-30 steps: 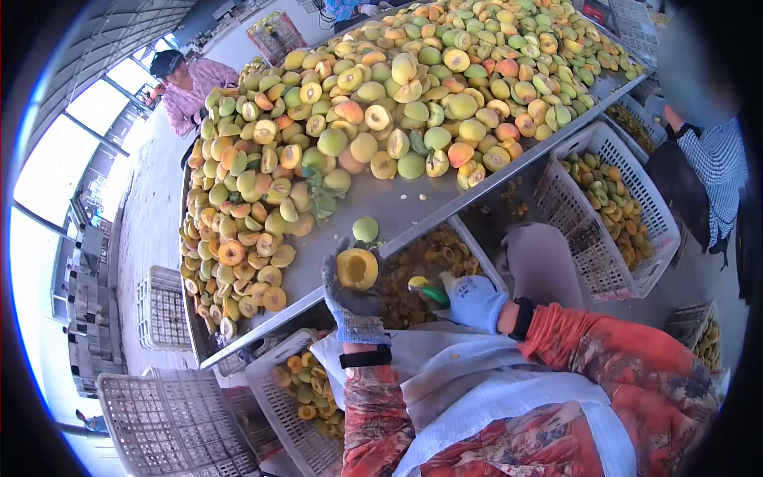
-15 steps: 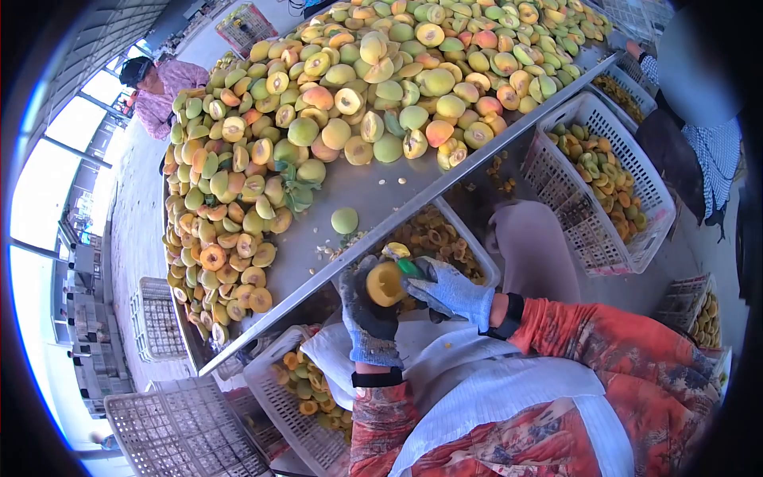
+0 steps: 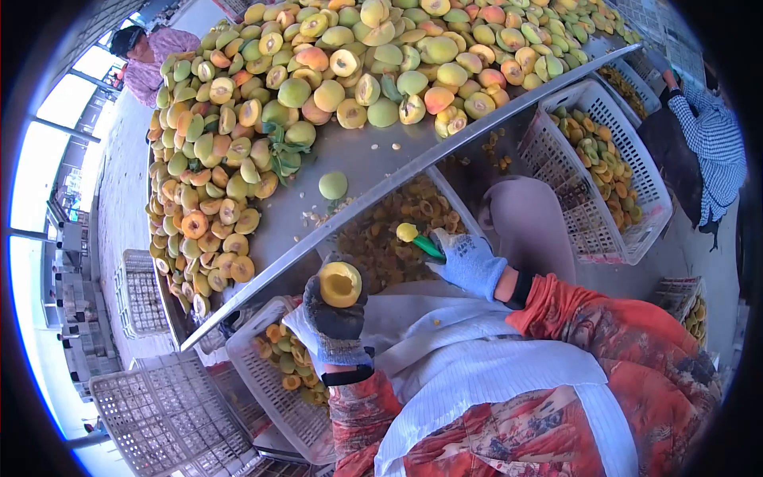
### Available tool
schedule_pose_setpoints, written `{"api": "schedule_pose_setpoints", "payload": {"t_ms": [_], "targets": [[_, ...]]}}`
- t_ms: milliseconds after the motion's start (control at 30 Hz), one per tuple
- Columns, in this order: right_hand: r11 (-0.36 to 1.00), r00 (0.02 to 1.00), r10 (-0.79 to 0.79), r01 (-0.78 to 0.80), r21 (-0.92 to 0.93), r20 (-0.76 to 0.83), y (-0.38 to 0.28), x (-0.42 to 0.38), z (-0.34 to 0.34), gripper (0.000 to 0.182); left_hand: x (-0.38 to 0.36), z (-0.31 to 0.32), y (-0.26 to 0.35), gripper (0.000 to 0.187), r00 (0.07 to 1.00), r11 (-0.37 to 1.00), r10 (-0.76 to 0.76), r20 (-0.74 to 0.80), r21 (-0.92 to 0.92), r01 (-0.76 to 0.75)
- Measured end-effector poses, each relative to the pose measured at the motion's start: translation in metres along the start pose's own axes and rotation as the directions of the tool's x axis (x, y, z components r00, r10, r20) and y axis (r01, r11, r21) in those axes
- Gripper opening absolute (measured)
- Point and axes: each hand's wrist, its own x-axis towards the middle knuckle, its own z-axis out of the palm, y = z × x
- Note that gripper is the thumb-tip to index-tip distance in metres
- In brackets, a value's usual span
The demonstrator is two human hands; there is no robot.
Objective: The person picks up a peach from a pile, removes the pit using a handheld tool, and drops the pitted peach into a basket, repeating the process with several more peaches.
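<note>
My left hand (image 3: 337, 319), in a dark-palmed grey glove, is closed around a yellow peach half (image 3: 340, 296). The cut face of the half is turned up and shows a round hollow with no stone in it. In my right hand (image 3: 470, 264), gloved in blue-grey, is a green-handled tool (image 3: 429, 249). A lump of yellow flesh (image 3: 407, 232) sits on the tool's end and hides its tip. Both hands are in front of the table's metal edge, apart from each other. Below them a crate (image 3: 455, 200) contains orange-brown fruit pieces.
Peaches (image 3: 318, 95), many cut in half, are heaped on the metal table (image 3: 362, 163). A crate of halves (image 3: 636, 179) stands at right, another crate (image 3: 266, 381) at lower left. One person (image 3: 159, 60) is at far left, another person's checked sleeve (image 3: 711, 151) at right.
My hands have moved apart, the left with the peach half toward the left. The tool has come away from the fruit, with yellow flesh on its end. The view has shifted slightly.
</note>
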Motion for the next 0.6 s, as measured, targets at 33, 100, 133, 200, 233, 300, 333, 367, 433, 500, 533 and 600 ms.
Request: {"api": "schedule_pose_setpoints", "payload": {"t_ms": [33, 100, 133, 200, 233, 300, 333, 367, 433, 500, 533, 600], "targets": [[0.996, 0.984, -0.062, 0.073, 0.058, -0.168, -0.005, -0.001, -0.003, 0.040, 0.004, -0.002, 0.001, 0.041, 0.919, 0.668, -0.375, 0.124, -0.650, 0.361], [0.997, 0.964, -0.073, 0.079, 0.012, -0.256, 0.003, 0.003, 0.009, 0.041, 0.002, -0.005, 0.013, 0.044, 0.728, -0.119, -0.512, 0.456, -0.877, 0.465], [0.997, 0.966, -0.066, 0.071, 0.013, -0.251, 0.012, 0.001, 0.018, 0.041, 0.001, -0.007, 0.017, 0.044, 0.723, -0.123, -0.514, 0.462, -0.873, 0.471], [0.978, 0.997, -0.004, -0.011, -0.210, -0.072, 0.019, 0.011, 0.014, 0.029, 0.016, -0.008, 0.020, 0.045, 0.742, -0.086, -0.504, 0.442, -0.881, 0.466], [0.980, 0.995, -0.059, 0.043, -0.196, -0.075, 0.023, 0.012, 0.016, 0.038, 0.016, -0.006, 0.019, 0.046, 0.741, -0.082, -0.517, 0.429, -0.886, 0.456], [0.976, 0.984, -0.104, 0.074, -0.203, -0.144, 0.016, 0.006, 0.014, 0.043, 0.002, -0.006, 0.012, 0.049, 0.705, -0.071, -0.559, 0.436, -0.872, 0.484], [0.970, 0.957, -0.161, 0.108, -0.216, -0.243, 0.017, 0.005, 0.014, 0.048, -0.002, -0.006, 0.008, 0.050, 0.690, -0.064, -0.573, 0.442, -0.864, 0.500], [0.981, 0.968, -0.133, 0.098, -0.168, -0.213, 0.023, 0.004, 0.015, 0.056, -0.004, -0.006, -0.003, 0.047, 0.691, -0.099, -0.544, 0.476, -0.854, 0.511], [0.914, 0.990, -0.002, 0.058, -0.403, 0.139, 0.050, 0.003, 0.042, 0.056, -0.005, -0.004, -0.006, 0.047, 0.670, -0.142, -0.563, 0.483, -0.856, 0.497], [0.789, 0.886, 0.210, 0.097, -0.607, 0.413, 0.054, -0.002, 0.048, 0.055, 0.004, -0.006, 0.019, 0.053, 0.646, 0.150, -0.687, 0.332, -0.805, 0.573], [0.778, 0.884, 0.149, 0.171, -0.605, 0.443, 0.046, -0.002, 0.046, 0.055, 0.011, -0.005, 0.014, 0.053, 0.650, 0.145, -0.682, 0.335, -0.810, 0.569], [0.765, 0.854, 0.100, 0.263, -0.588, 0.511, 0.045, -0.008, 0.054, 0.054, 0.009, -0.008, 0.005, 0.052, 0.679, -0.156, -0.567, 0.466, -0.870, 0.467]]}}
